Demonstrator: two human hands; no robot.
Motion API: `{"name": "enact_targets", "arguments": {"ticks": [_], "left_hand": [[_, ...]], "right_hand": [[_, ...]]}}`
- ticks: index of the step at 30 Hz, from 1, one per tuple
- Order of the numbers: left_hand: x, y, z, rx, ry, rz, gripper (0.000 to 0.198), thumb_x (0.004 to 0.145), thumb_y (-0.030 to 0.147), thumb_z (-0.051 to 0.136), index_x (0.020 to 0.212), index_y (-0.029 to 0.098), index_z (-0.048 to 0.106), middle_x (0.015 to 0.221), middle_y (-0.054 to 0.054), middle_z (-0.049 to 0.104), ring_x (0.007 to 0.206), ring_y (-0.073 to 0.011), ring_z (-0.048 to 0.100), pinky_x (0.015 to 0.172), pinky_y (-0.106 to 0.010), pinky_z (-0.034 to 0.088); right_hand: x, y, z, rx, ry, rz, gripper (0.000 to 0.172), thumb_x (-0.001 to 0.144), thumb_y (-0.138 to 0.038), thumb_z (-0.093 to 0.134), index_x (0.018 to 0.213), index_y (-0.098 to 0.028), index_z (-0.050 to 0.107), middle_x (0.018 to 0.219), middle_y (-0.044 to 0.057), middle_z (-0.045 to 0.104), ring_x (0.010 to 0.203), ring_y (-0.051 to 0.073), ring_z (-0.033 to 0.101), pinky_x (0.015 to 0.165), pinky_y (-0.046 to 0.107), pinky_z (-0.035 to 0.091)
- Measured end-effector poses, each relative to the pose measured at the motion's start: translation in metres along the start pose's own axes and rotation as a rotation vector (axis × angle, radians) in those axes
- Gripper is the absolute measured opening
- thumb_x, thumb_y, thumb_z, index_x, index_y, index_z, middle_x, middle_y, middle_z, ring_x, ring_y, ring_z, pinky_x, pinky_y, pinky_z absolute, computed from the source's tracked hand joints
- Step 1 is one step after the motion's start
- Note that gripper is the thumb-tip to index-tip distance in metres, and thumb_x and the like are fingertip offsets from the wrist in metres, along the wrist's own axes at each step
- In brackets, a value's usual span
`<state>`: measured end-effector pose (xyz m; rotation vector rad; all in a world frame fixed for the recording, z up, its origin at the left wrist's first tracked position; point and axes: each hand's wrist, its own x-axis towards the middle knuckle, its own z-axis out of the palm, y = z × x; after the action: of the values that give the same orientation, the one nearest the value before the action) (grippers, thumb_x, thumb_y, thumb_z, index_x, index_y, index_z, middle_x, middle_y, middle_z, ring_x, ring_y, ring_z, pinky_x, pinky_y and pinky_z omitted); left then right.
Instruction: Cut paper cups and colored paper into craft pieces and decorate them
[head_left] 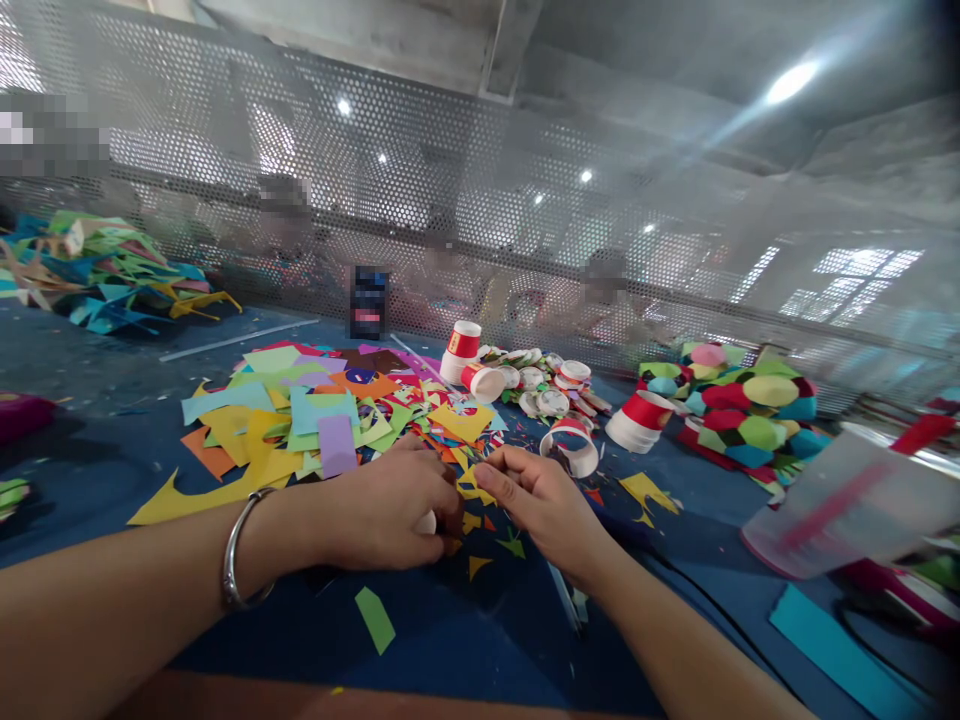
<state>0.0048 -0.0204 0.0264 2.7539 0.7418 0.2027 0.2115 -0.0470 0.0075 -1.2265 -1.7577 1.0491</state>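
Observation:
My left hand (401,505), with a silver bangle on its wrist, hangs low over the table with its fingers curled. A small pale round bit (426,522) shows at those fingers, too small to name. Close by on the right, my right hand (551,505) pinches thumb against forefinger; what lies in the pinch is hidden. Yellow paper scraps (471,488) lie between the two hands. Under and beyond my left hand spreads a heap of coloured paper offcuts (262,435). A cut paper cup ring (571,450) stands just past my right hand.
Red-and-white paper cups (641,420) and a pile of small discs (532,375) are farther back. Coloured paper balls (742,400) sit at right, near a translucent cup (847,500). A phone (368,302) leans against the perforated screen (450,160). A black cable (709,600) crosses at right.

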Motion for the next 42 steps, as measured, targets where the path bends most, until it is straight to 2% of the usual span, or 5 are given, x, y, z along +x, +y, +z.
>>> {"name": "enact_targets", "arguments": {"ticks": [5, 10, 18, 25, 42], "left_hand": [[0.003, -0.005, 0.003, -0.006, 0.108, -0.005, 0.012, 0.077, 0.018, 0.062, 0.081, 0.021, 0.073, 0.081, -0.003, 0.072, 0.083, -0.0201, 0.063, 0.089, -0.038, 0.041], [0.009, -0.028, 0.003, -0.261, 0.289, -0.174, 0.016, 0.078, 0.018, 0.059, 0.088, 0.019, 0.071, 0.077, 0.0, 0.072, 0.068, -0.0144, 0.065, 0.062, -0.024, 0.045], [0.015, -0.047, 0.001, -0.446, 0.57, -0.185, 0.013, 0.082, 0.028, 0.062, 0.086, 0.017, 0.069, 0.08, -0.002, 0.072, 0.074, -0.0143, 0.066, 0.071, -0.027, 0.051], [0.011, -0.044, 0.002, -0.12, 0.76, -0.049, 0.009, 0.085, 0.023, 0.062, 0.087, 0.02, 0.071, 0.081, -0.001, 0.071, 0.074, -0.0141, 0.064, 0.068, -0.028, 0.048], [0.003, -0.019, -0.005, 0.52, 0.556, 0.213, 0.016, 0.095, 0.021, 0.051, 0.087, 0.02, 0.064, 0.08, -0.001, 0.064, 0.074, -0.0181, 0.057, 0.071, -0.036, 0.042]], "right_hand": [[-0.001, 0.0, -0.001, 0.003, 0.022, 0.002, 0.034, 0.092, -0.05, 0.06, 0.079, -0.02, 0.053, 0.06, -0.008, 0.033, 0.051, 0.009, 0.026, 0.047, 0.026, 0.018], [-0.001, -0.001, -0.001, 0.026, 0.035, 0.021, 0.035, 0.091, -0.053, 0.06, 0.081, -0.019, 0.055, 0.061, -0.007, 0.036, 0.051, 0.008, 0.028, 0.046, 0.025, 0.019], [0.0, 0.003, -0.002, 0.058, 0.012, 0.052, 0.038, 0.091, -0.056, 0.058, 0.081, -0.019, 0.055, 0.059, -0.008, 0.03, 0.049, 0.008, 0.023, 0.045, 0.026, 0.016], [0.001, 0.005, -0.001, -0.071, 0.041, -0.031, 0.039, 0.093, -0.053, 0.057, 0.075, -0.02, 0.049, 0.065, -0.006, 0.036, 0.057, 0.01, 0.03, 0.051, 0.026, 0.023], [-0.001, 0.005, 0.0, -0.404, 0.131, -0.077, 0.035, 0.093, -0.05, 0.054, 0.076, -0.02, 0.051, 0.065, -0.004, 0.044, 0.059, 0.013, 0.038, 0.053, 0.027, 0.03]]}}
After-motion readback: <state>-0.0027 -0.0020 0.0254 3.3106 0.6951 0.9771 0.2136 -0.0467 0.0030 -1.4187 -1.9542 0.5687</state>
